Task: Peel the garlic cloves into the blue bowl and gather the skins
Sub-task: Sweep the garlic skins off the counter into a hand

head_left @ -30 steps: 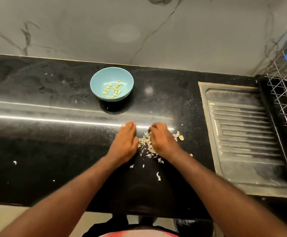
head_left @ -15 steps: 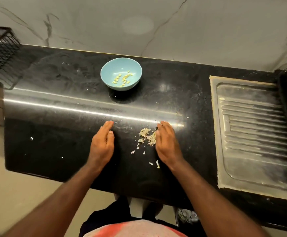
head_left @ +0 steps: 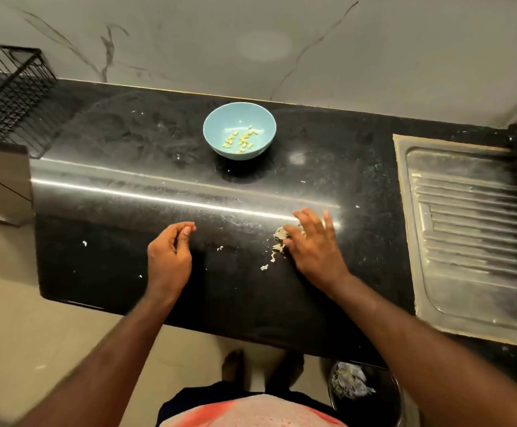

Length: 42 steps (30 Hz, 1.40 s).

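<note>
gathering step | right hand [head_left: 312, 245] flat, spread on skin pile [head_left: 279, 238] | left hand [head_left: 169, 254] curled, maybe pinching a scrap, can't tell | cloves [head_left: 242, 138] sit in blue bowl [head_left: 217, 124] | next: sweep strays [head_left: 264, 267] together

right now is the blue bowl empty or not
Not empty: the blue bowl holds a thin scatter of peeled cloves on its bottom.

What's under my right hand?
Garlic skins poke out from the thumb side of the right hand on the counter. How many more lie beneath the palm is hidden.
</note>
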Available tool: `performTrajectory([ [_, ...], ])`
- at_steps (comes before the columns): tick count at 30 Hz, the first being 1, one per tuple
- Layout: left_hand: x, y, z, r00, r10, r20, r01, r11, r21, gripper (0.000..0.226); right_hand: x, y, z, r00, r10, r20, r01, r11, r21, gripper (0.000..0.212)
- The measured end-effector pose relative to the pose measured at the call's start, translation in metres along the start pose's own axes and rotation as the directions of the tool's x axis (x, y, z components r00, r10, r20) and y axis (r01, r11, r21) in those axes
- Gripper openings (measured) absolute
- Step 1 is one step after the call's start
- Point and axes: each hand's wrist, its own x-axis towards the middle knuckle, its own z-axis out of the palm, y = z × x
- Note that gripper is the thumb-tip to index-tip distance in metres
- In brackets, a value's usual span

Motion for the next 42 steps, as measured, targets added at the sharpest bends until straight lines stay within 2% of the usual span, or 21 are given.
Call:
performTrajectory([
  [2,0.005,-0.006,-0.013,0.999,-0.029,-0.018,0.028,0.999,-0.023,0.019,0.016,-0.016,-0.004,0.997,0.032,-0.068,-0.028,0.998,0.051,0.019],
  [3,0.008,-0.008,-0.020,0.998,-0.053,-0.046,0.051,0.998,-0.035,0.020,0.020,-0.032,-0.004,0.996,-0.024,-0.084,0.033,0.995,0.099,0.017],
  [5,0.013,-0.022,-0.045,0.984,-0.106,-0.145,0.107,0.994,0.003,0.020,0.019,-0.082,0.000,0.976,-0.217,-0.031,0.219,0.959,0.180,0.021],
  [7,0.011,-0.044,-0.068,0.964,-0.168,-0.205,0.198,0.971,0.136,0.027,0.016,-0.128,0.009,0.930,-0.360,0.072,0.339,0.919,0.203,0.032],
  [9,-0.005,-0.068,-0.073,0.961,-0.225,-0.159,0.265,0.912,0.314,0.037,0.016,-0.155,0.022,0.903,-0.405,0.144,0.376,0.907,0.189,0.040],
  [10,-0.018,-0.075,-0.066,0.969,-0.226,-0.105,0.249,0.887,0.390,0.041,0.019,-0.158,0.027,0.904,-0.392,0.171,0.368,0.917,0.156,0.041],
  [13,-0.057,-0.080,-0.030,0.978,-0.174,0.114,0.091,0.850,0.518,0.057,0.032,-0.148,0.035,0.945,-0.251,0.212,0.242,0.968,0.067,0.042],
  [18,-0.066,-0.040,0.037,0.933,0.007,0.359,-0.209,0.824,0.527,0.069,0.025,-0.094,0.025,0.986,-0.001,0.167,0.004,1.000,-0.021,0.037],
  [20,-0.064,-0.018,0.061,0.881,0.047,0.470,-0.268,0.869,0.416,0.073,0.018,-0.067,0.012,0.984,0.141,0.111,-0.133,0.989,-0.071,0.035],
  [23,-0.047,0.011,0.083,0.792,0.124,0.598,-0.200,0.978,0.063,0.068,0.007,-0.046,-0.006,0.943,0.333,-0.004,-0.333,0.942,-0.033,0.033],
  [24,-0.040,0.020,0.085,0.784,0.151,0.601,-0.153,0.987,-0.048,0.066,0.003,-0.046,-0.010,0.936,0.351,-0.018,-0.352,0.936,-0.004,0.035],
  [26,-0.027,0.022,0.078,0.840,0.142,0.523,-0.062,0.984,-0.166,0.066,-0.006,-0.061,-0.010,0.950,0.312,-0.006,-0.311,0.949,0.051,0.042],
  [29,-0.010,0.007,0.059,0.925,0.075,0.373,-0.019,0.988,-0.153,0.064,-0.012,-0.094,-0.006,0.974,0.203,0.103,-0.209,0.977,0.053,0.053],
  [31,-0.006,-0.003,0.051,0.916,0.028,0.401,0.018,0.994,-0.110,0.066,-0.008,-0.104,0.001,0.970,0.143,0.195,-0.139,0.990,-0.035,0.059],
  [32,-0.006,-0.004,0.053,0.899,0.027,0.436,0.017,0.995,-0.096,0.067,-0.003,-0.100,0.003,0.964,0.163,0.210,-0.150,0.986,-0.076,0.060],
  [34,-0.008,0.003,0.068,0.866,0.069,0.494,-0.017,0.994,-0.109,0.065,0.008,-0.081,0.005,0.933,0.300,0.200,-0.281,0.952,-0.121,0.060],
  [36,-0.008,0.016,0.090,0.826,0.112,0.552,-0.049,0.991,-0.128,0.059,0.013,-0.057,-0.001,0.869,0.455,0.192,-0.444,0.890,-0.100,0.067],
  [39,-0.001,0.039,0.120,0.764,0.150,0.627,-0.023,0.978,-0.206,0.056,0.001,-0.033,-0.016,0.754,0.631,0.183,-0.651,0.755,0.078,0.085],
  [42,0.013,0.047,0.129,0.837,0.136,0.531,0.016,0.962,-0.272,0.054,-0.011,-0.032,-0.022,0.665,0.714,0.218,-0.746,0.648,0.153,0.098],
])
